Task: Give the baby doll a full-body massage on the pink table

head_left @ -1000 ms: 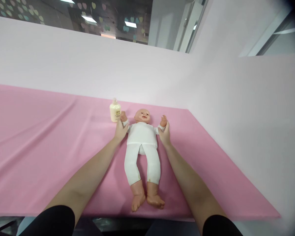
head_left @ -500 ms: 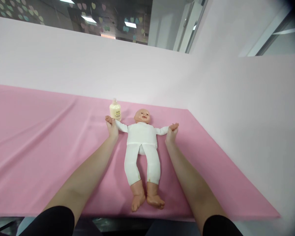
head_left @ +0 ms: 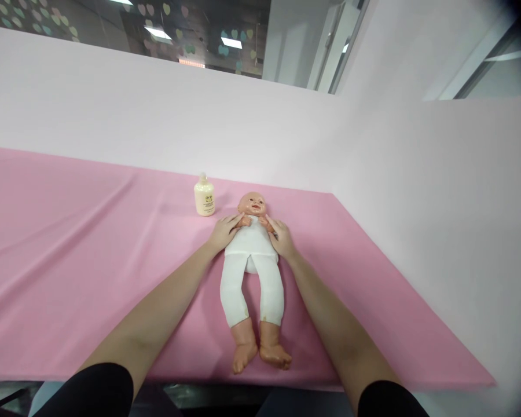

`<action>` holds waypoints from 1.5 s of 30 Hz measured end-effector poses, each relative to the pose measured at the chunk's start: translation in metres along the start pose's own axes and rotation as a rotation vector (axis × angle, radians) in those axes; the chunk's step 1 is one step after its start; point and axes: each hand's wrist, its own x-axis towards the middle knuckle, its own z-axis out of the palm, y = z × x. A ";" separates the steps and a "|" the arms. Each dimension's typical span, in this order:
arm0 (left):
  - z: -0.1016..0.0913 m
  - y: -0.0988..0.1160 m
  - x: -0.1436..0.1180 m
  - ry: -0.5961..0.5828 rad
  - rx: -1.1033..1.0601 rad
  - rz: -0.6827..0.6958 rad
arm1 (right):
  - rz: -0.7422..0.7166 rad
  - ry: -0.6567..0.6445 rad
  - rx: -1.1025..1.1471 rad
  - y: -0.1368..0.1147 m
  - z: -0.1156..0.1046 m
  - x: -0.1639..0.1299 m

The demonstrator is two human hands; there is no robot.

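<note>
A baby doll [head_left: 252, 246] with a white cloth body lies on its back, feet toward me. Its arms are folded in, so both of its small hands rest on the upper chest below the chin. My left hand [head_left: 226, 231] is wrapped round the doll's arm on the left side, covering most of it. On the other side my right hand [head_left: 281, 236] grips the other arm, fingers near the doll's hand. A bottle [head_left: 205, 198] of pale yellow liquid with a pump-like top stands upright left of the doll's head, apart from my left hand.
The doll and bottle are on a pink-covered table [head_left: 91, 260] with a few creases on its left. A white wall [head_left: 156, 116] rises behind it, and another stands along the right side. Above the back wall is a window [head_left: 191, 35] with heart stickers.
Both my hands have moved inward with the doll's arms, from stretched out sideways to folded over its chest. The bottle and the doll's legs have stayed in place.
</note>
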 end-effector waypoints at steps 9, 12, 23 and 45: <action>-0.002 0.004 0.000 -0.051 0.071 0.002 | -0.024 -0.029 -0.078 -0.001 -0.001 0.000; -0.002 0.005 0.000 -0.051 0.074 -0.002 | -0.025 -0.037 -0.082 0.000 -0.001 0.000; -0.003 0.006 0.000 -0.056 0.071 -0.004 | -0.012 -0.045 -0.094 -0.002 -0.001 0.001; -0.002 0.005 -0.001 -0.029 0.052 -0.015 | 0.002 -0.012 -0.060 -0.004 -0.001 -0.001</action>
